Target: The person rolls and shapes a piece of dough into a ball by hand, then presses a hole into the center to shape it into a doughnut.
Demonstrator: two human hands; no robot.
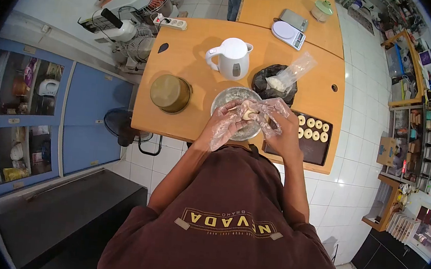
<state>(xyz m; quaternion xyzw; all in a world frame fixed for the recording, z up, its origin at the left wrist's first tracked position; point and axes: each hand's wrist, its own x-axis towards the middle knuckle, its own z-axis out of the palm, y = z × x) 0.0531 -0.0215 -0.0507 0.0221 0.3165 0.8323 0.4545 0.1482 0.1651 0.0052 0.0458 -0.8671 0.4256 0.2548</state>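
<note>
Both hands wear clear plastic gloves smeared with white. A small pale piece of dough (249,114) is pinched between the fingers of my left hand (226,121) and my right hand (276,118), with the fingers partly hiding it. Beneath them stands a round metal bowl (220,99) with whitish residue on its wall; the hands cover much of its inside. To the right of my right hand lies a dark baking tray (312,151) holding several pale dough rings (310,123) in rows.
Behind the bowl stands a white electric kettle (232,63). A brownish round container (169,94) is on the left, and a black plastic bag (262,82) with a clear bag of white stuff (285,79) on the right. Scales (288,33) and a power strip (170,23) sit farther back on the table (193,44).
</note>
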